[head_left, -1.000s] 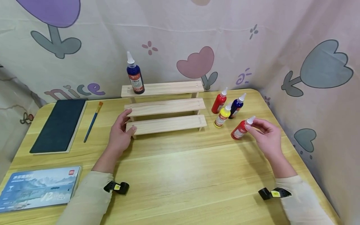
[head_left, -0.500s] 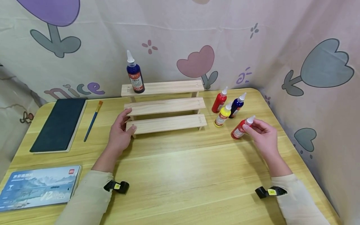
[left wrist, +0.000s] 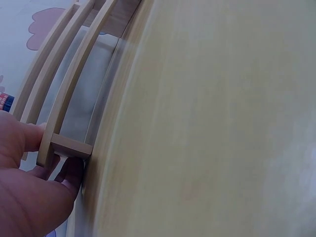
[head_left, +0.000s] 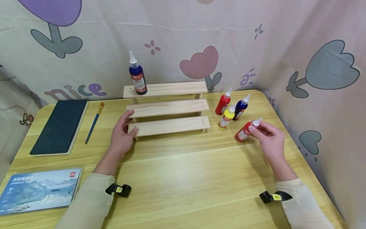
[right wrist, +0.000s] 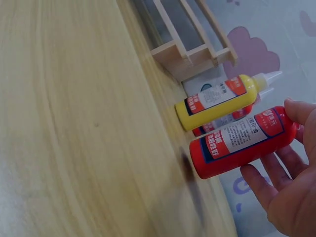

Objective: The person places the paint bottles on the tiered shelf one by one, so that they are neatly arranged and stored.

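My left hand (head_left: 122,136) grips the left end of a three-tier pale wooden shelf (head_left: 168,126). In the left wrist view, the thumb and fingers of my left hand (left wrist: 34,182) lie around the end of the lowest tier. My right hand (head_left: 271,140) holds a red squeeze bottle (head_left: 244,133) near its white nozzle cap. The red bottle (right wrist: 242,140) leans, and I cannot tell if its base touches the table. Close by stand a yellow bottle (head_left: 225,119), another red bottle (head_left: 222,105) and a dark blue bottle (head_left: 240,109). One more dark blue bottle (head_left: 138,80) stands on the top tier's left end.
A dark notebook (head_left: 59,127) and a blue-handled paintbrush (head_left: 93,126) lie at the left of the wooden table (head_left: 183,187). In front of them is a pad with a mountain-lake cover (head_left: 41,191). A printed curtain (head_left: 243,44) hangs behind and at the right.
The held red bottle has tipped slightly further to the right at its nozzle, with my right hand shifting a little. My left hand and the shelf have stayed in place.
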Action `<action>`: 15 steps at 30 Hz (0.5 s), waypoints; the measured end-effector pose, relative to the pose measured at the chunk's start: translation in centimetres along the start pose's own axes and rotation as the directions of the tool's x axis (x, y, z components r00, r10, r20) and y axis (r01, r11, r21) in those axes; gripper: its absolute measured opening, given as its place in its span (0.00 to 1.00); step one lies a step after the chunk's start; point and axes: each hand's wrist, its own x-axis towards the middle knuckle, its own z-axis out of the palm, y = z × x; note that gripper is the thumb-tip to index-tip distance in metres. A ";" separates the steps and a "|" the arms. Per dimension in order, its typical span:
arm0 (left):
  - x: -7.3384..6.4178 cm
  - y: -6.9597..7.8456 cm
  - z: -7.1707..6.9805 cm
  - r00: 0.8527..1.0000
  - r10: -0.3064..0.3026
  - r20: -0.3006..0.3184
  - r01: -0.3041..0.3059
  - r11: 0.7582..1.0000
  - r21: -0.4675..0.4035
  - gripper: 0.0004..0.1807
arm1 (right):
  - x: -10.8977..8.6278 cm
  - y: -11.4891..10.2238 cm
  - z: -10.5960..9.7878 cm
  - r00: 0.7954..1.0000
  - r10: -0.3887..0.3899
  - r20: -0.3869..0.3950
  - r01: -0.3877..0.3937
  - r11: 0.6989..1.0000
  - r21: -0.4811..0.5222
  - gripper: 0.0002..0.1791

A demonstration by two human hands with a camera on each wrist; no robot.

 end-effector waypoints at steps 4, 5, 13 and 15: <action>0.0 0.0 0.0 1.000 -0.012 -0.002 0.012 1.000 0.005 0.40 | -0.3 -0.6 0.1 1.000 -0.018 0.017 0.017 0.999 0.049 0.17; 0.0 0.0 0.0 1.000 -0.014 -0.001 0.014 1.000 0.005 0.40 | -0.4 -0.7 0.1 0.999 -0.025 0.027 0.023 0.997 0.069 0.17; 0.0 0.1 0.0 1.000 -0.020 0.002 0.020 1.000 -0.003 0.40 | -1.1 -2.0 0.5 0.989 -0.083 0.119 0.053 0.970 0.237 0.17; 0.0 0.1 0.0 1.000 -0.018 0.001 0.018 1.000 -0.004 0.40 | -1.2 -2.4 0.6 0.986 -0.097 0.138 0.063 0.970 0.236 0.17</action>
